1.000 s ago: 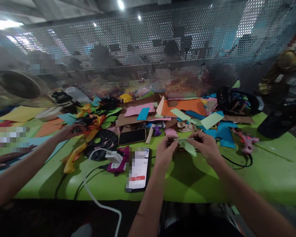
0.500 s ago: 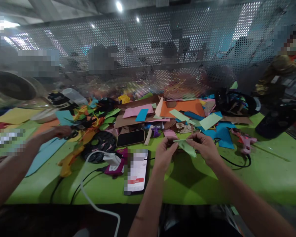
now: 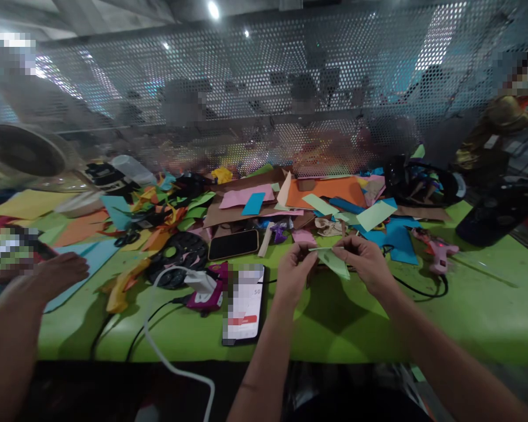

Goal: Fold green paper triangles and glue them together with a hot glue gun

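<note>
A folded piece of light green paper is held above the table between my two hands. My left hand pinches its left end with thumb and fingers. At its right end, my right hand grips the paper the same way. Its lower corner hangs down between them. Left of my left forearm lies a phone with a lit screen. A pink glue gun rests to the right of my right hand. Behind my hands lie a purple scrap and crumpled beige paper.
Paper sheets, including an orange sheet, pile up along the perforated metal screen. A purple power strip, yellow glue gun and dark phone lie leftward. A dark bottle stands right. A co-worker's hand is at the left.
My hands and the green paper have stayed almost still. The co-worker's hand at the left has drawn back from the scrap pile toward the light blue paper.
</note>
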The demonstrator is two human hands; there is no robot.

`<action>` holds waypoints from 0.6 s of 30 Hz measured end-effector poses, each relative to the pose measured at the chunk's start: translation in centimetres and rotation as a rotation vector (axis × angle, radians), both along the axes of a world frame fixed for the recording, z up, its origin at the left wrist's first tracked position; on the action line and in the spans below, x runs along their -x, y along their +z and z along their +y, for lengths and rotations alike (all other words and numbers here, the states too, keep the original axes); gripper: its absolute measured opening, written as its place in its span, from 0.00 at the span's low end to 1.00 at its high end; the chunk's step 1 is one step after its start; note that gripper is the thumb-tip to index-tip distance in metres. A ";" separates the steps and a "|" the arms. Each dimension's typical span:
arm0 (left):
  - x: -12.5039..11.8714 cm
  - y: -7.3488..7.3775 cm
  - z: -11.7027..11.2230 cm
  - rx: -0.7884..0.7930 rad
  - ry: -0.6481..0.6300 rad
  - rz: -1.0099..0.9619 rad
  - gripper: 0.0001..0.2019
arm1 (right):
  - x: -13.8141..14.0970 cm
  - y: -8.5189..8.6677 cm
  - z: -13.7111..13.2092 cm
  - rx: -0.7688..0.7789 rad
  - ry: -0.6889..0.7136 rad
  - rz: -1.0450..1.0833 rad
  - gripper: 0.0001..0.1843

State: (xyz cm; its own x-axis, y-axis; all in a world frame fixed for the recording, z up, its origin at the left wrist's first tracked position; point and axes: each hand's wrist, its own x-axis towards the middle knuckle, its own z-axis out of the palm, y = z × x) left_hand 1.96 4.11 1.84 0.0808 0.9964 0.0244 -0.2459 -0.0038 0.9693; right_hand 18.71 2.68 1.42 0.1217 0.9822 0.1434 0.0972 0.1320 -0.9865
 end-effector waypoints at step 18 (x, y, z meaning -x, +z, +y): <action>-0.1 0.1 0.0 0.021 0.022 -0.018 0.14 | 0.3 0.1 -0.1 0.035 0.050 0.069 0.19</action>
State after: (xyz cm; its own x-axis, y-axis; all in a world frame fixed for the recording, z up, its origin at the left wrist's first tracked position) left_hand 2.11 4.13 1.96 0.0586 0.9983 0.0043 -0.2631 0.0113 0.9647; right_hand 18.44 2.61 1.54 0.0808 0.9915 0.1020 0.0232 0.1004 -0.9947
